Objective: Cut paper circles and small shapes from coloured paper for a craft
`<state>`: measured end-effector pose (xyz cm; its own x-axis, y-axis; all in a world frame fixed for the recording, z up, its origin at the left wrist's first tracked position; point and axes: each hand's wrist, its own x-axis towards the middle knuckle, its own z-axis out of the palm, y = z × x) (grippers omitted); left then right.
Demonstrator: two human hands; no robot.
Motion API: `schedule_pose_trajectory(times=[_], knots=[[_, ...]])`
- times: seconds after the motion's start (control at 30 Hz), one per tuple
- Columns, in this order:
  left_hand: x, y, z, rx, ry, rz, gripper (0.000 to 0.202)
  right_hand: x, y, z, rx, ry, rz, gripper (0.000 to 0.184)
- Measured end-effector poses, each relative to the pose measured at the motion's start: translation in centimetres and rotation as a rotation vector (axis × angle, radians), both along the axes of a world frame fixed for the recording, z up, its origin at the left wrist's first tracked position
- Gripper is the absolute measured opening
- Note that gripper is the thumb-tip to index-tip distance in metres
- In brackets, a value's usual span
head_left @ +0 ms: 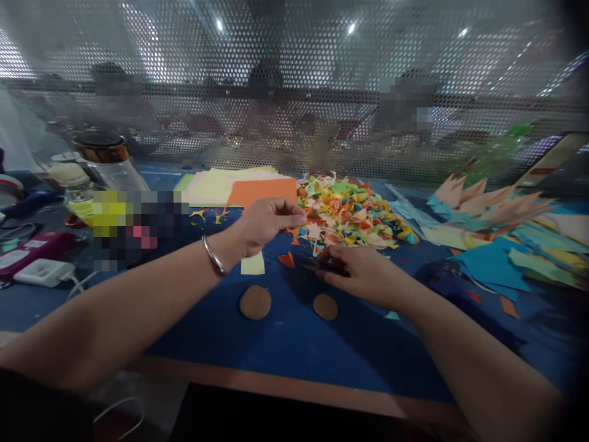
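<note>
My left hand [271, 224], with a silver bangle at its wrist, is raised over the blue tabletop with thumb and fingertips pinched together. Whether anything small is between them I cannot make out. Lower and to the right, my right hand [356, 270] is curled around dark-handled scissors [310, 267], of which a thin pointed tip shows. Behind both hands lies a heap of curled coloured paper scraps [354, 212]. A small orange paper piece [287, 259] and a pale yellow paper square [253, 264] rest between the hands. Two round brown discs [255, 302] lie flat nearer to me.
Stacked coloured paper sheets [211, 181] and an orange sheet [262, 193] lie at the back. On the left stand a lidded bottle [110, 166] and a white charger [43, 272]. Folded pointed paper pieces [488, 202] and blue paper [497, 264] are at right. A perforated screen [294, 132] stands behind.
</note>
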<state>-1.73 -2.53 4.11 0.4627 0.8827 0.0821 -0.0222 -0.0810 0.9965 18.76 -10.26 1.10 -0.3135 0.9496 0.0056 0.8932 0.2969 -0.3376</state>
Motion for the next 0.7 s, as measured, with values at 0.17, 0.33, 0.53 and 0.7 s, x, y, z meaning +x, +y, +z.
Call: schedule_pose_trajectory(times=[0.17, 0.33, 0.53, 0.7], knots=[[1.7, -3.4, -1.4, -0.239, -0.135, 0.053, 0.021, -0.7, -0.8, 0.8, 0.008, -0.138, -0.020, 0.021], [2.0, -3.6, -3.0, -0.229, -0.131, 0.144, 0.027, -0.8, -1.2, 0.8, 0.107, -0.203, 0.017, 0.024], [2.0, -3.6, -3.1, -0.220, -0.247, 0.181, 0.025, -0.5, -1.4, 0.8, 0.273, -0.257, -0.011, 0.019], [1.8, -4.3, -2.3, -0.303, -0.255, 0.168, 0.022, -1.0, -2.1, 1.0, 0.639, -0.068, 0.076, 0.024]])
